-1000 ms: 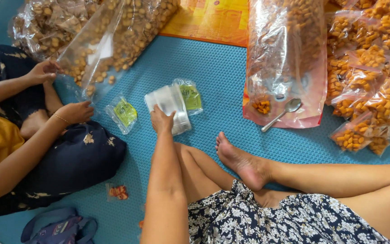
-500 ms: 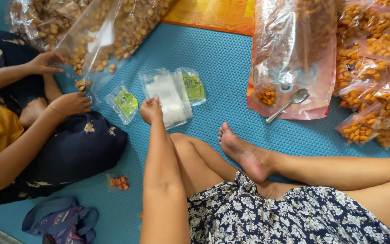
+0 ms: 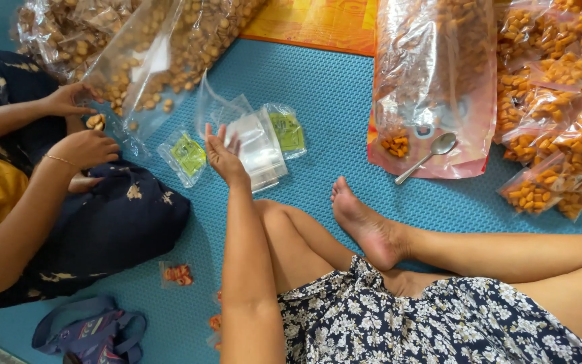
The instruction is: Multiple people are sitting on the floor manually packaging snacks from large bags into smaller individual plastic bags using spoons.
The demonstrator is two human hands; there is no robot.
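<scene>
My left hand (image 3: 222,155) is raised just above the blue mat (image 3: 331,101) and pinches one empty clear plastic bag (image 3: 215,108), which stands up from my fingers. Right beside it lies the stack of empty clear bags (image 3: 263,154). Two clear packets with green labels lie at either side of the stack, one to the left (image 3: 188,155) and one to the right (image 3: 288,130). My right hand is out of sight.
A co-worker sits at left, hands (image 3: 82,148) at a big bag of brown crackers (image 3: 170,47). A large bag of orange snacks (image 3: 432,81) with a metal spoon (image 3: 432,152) lies ahead, filled small bags (image 3: 554,128) to its right. My foot (image 3: 365,229) rests on the mat.
My left hand went from pressing on the stack of bags to lifting one clear bag off it, up and to the left. The co-worker's hands shifted a little.
</scene>
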